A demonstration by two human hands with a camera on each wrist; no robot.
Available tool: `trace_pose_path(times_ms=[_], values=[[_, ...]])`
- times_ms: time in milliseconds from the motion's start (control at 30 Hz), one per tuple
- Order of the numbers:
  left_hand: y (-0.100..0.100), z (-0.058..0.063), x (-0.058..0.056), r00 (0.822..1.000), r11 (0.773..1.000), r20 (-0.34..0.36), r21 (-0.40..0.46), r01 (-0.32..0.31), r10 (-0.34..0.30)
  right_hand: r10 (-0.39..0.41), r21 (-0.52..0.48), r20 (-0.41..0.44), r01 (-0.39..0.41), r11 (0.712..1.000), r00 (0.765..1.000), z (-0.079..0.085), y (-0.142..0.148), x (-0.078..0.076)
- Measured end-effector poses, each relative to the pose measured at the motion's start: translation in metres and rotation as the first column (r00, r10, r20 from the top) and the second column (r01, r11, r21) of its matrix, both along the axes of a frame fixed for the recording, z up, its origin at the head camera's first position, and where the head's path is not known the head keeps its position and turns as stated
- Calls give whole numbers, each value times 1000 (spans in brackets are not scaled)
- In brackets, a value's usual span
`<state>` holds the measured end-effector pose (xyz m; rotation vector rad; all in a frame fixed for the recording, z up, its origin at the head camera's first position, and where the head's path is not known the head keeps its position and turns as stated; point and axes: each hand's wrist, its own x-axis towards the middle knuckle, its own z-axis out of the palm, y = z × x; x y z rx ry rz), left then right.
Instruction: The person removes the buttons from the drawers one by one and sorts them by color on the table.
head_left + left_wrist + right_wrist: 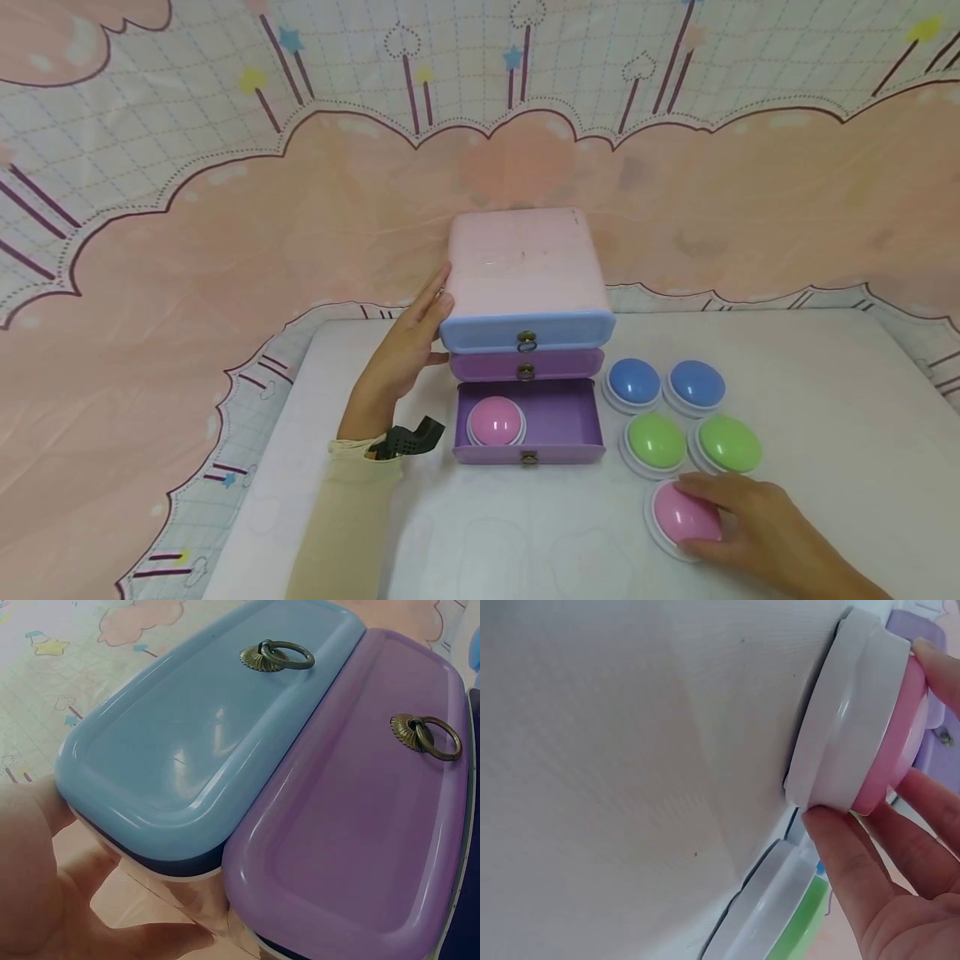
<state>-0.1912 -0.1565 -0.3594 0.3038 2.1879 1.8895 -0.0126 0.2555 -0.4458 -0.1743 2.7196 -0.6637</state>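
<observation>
My left hand (405, 350) rests with fairly straight fingers against the left side of a small drawer cabinet (525, 258) with a pink top. Its blue top drawer (187, 750) and purple middle drawer (352, 802) carry brass ring pulls. The purple bottom drawer (562, 408) is pulled out, and a pink buzzer button (497, 419) lies at its left inside. At lower right, my right hand (765, 525) grips another pink buzzer button (684, 512) by its rim. In the right wrist view, the thumb and fingers (847, 855) span its white base.
Right of the cabinet are two blue buttons (633, 382) and, nearer, two green buttons (655, 442), close to the gripped one. All lie on a white table (825, 400). Behind rises a patterned cloth (360, 192). A black strap mount (412, 437) sits on my left wrist.
</observation>
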Motion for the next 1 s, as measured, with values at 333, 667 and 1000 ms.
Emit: trace_pose_path(times_ms=[333,667,1000], values=[[0,0,1,1000,1000,-2,7,4,-4,42,40,-56,-40,998,998,1,0,1],[0,1,1,1000,1000,-7,6,3,-3,79,72,-111,-71,995,991,0,0,0],[1,0,1,1000,1000,-9,6,2,-2,79,113,-69,-71,991,995,8,-5,-5]])
